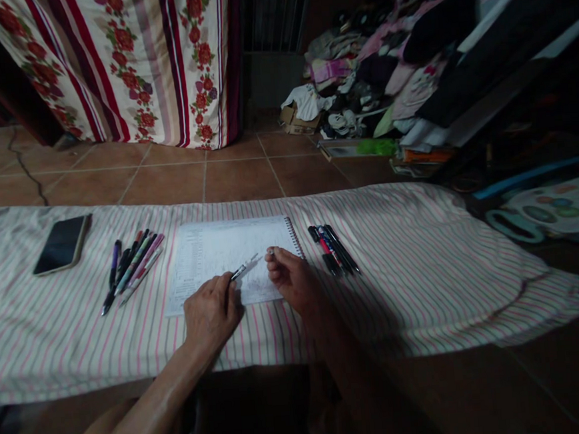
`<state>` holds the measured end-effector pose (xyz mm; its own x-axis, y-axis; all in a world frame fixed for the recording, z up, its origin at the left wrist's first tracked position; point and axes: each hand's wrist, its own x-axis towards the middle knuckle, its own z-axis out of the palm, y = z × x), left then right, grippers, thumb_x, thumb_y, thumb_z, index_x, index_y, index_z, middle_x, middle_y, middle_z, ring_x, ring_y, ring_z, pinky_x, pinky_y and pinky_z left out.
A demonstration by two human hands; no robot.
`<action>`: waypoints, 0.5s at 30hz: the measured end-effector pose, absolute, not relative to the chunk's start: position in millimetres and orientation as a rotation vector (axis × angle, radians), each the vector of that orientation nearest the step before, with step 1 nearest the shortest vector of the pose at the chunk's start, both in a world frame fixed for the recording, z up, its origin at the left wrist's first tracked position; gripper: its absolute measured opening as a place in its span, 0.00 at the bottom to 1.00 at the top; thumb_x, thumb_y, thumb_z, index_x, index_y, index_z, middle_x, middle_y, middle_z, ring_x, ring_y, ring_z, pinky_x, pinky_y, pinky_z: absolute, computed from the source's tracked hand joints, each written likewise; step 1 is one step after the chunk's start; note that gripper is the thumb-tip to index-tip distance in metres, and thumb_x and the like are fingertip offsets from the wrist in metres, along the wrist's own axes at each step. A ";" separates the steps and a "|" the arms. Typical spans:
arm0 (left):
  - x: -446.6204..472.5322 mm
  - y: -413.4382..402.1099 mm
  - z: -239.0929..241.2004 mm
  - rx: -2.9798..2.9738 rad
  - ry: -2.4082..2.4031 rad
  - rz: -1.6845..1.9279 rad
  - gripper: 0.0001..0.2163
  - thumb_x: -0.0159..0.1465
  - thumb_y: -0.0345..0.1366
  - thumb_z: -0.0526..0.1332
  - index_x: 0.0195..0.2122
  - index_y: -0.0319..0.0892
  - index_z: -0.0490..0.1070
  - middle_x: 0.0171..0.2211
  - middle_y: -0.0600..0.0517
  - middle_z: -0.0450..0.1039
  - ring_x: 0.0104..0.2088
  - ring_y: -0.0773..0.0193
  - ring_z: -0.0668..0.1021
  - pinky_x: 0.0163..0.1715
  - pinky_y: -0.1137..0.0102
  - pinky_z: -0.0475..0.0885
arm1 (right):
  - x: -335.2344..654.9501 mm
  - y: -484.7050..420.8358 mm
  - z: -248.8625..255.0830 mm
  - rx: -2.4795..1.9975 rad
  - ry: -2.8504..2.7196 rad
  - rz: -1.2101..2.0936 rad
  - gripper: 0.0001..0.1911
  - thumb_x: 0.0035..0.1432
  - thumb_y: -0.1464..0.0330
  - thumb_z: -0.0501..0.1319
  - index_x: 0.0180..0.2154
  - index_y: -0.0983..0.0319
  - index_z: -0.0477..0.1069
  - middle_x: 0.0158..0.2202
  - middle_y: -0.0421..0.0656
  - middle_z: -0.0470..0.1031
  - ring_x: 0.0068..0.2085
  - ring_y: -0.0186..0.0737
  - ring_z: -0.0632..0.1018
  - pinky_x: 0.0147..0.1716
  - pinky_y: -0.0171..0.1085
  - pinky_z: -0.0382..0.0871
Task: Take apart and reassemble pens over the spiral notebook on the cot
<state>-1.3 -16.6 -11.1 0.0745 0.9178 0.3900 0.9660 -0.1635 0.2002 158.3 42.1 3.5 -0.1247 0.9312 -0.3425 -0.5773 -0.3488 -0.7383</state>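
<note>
Dim light, dark corners, blurred edges

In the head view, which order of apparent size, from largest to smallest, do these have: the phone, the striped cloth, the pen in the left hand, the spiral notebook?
1. Striped cloth
2. Spiral notebook
3. Phone
4. Pen in the left hand

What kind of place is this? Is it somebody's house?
It looks like a room in someone's home, though I can't be sure. There's a flowery curtain, a tiled floor and a big pile of clothes.
</note>
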 end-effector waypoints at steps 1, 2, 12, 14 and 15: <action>-1.4 -16.7 -10.9 -2.218 -1.958 -0.667 0.15 0.66 0.38 0.47 0.43 0.40 0.70 0.32 0.48 0.77 0.30 0.61 0.78 0.25 0.70 0.65 | 158.1 41.5 4.3 -0.992 -0.561 1.676 0.12 0.41 0.63 0.67 0.27 0.62 0.71 0.25 0.37 0.69 0.22 0.26 0.66 0.18 0.27 0.59; -1.6 -16.8 -10.8 -2.217 -1.961 -0.671 0.15 0.66 0.38 0.47 0.43 0.40 0.70 0.33 0.48 0.77 0.30 0.61 0.78 0.25 0.70 0.66 | 158.0 40.8 4.9 -1.031 -0.605 1.626 0.13 0.40 0.62 0.67 0.28 0.62 0.71 0.25 0.37 0.69 0.22 0.27 0.67 0.18 0.27 0.59; -2.3 -16.9 -10.7 -2.218 -1.955 -0.680 0.15 0.66 0.38 0.47 0.43 0.39 0.71 0.32 0.48 0.77 0.30 0.59 0.78 0.25 0.69 0.65 | 173.8 49.3 -1.4 -1.277 -0.886 1.112 0.14 0.46 0.62 0.62 0.34 0.64 0.71 0.27 0.41 0.75 0.25 0.34 0.75 0.22 0.32 0.67; -2.1 -16.5 -11.0 -2.221 -1.957 -0.677 0.15 0.65 0.38 0.47 0.43 0.39 0.70 0.32 0.48 0.77 0.31 0.60 0.78 0.25 0.69 0.66 | 178.9 53.0 -5.9 -1.313 -0.938 1.062 0.13 0.45 0.63 0.62 0.33 0.63 0.70 0.26 0.41 0.75 0.26 0.36 0.76 0.21 0.33 0.68; -2.0 -16.5 -11.0 -2.220 -1.960 -0.674 0.15 0.65 0.38 0.47 0.43 0.39 0.70 0.33 0.48 0.77 0.31 0.60 0.78 0.25 0.69 0.66 | 181.4 54.3 -8.3 -1.336 -0.979 1.029 0.12 0.45 0.63 0.62 0.33 0.63 0.70 0.25 0.41 0.75 0.26 0.37 0.76 0.21 0.33 0.68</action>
<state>-2.0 -16.5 -11.0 0.0711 0.9178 0.3906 0.9638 -0.1640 0.2100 181.4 54.3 -8.3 0.2729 0.9616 -0.0293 -0.0188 -0.0251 -0.9995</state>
